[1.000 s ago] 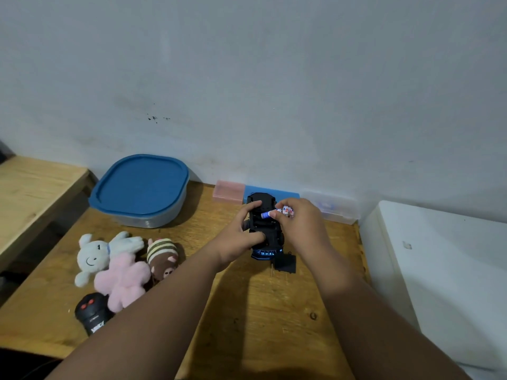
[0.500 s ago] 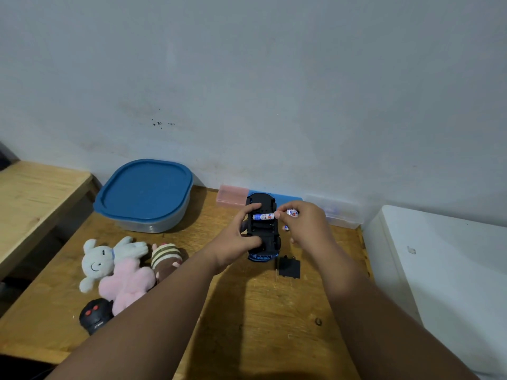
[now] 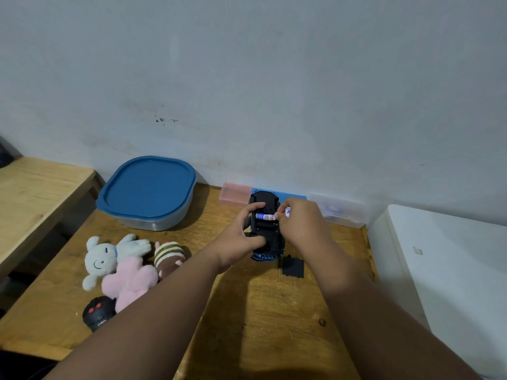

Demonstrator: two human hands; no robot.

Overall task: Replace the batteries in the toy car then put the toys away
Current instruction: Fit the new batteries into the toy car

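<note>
Toy car (image 3: 270, 234) lies underside up on the wooden table (image 3: 247, 325) near the wall, right of the blue-lidded container (image 3: 148, 187). Left hand (image 3: 241, 237) grips the car's left flank with curled fingers; right hand (image 3: 301, 223) holds a second battery (image 3: 287, 212), its fingertips at the end of the battery (image 3: 264, 216) lying crosswise in the open compartment. Black battery cover (image 3: 293, 266) lies just beside the car's near end.

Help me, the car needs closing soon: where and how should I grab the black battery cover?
Pinch the cover by its left and right edges, fingers coming straight down from above. It is a thin plate lying flat on the table, so its faces offer no hold; its edges look clear of the car, which sits just beyond its far left corner.
</note>
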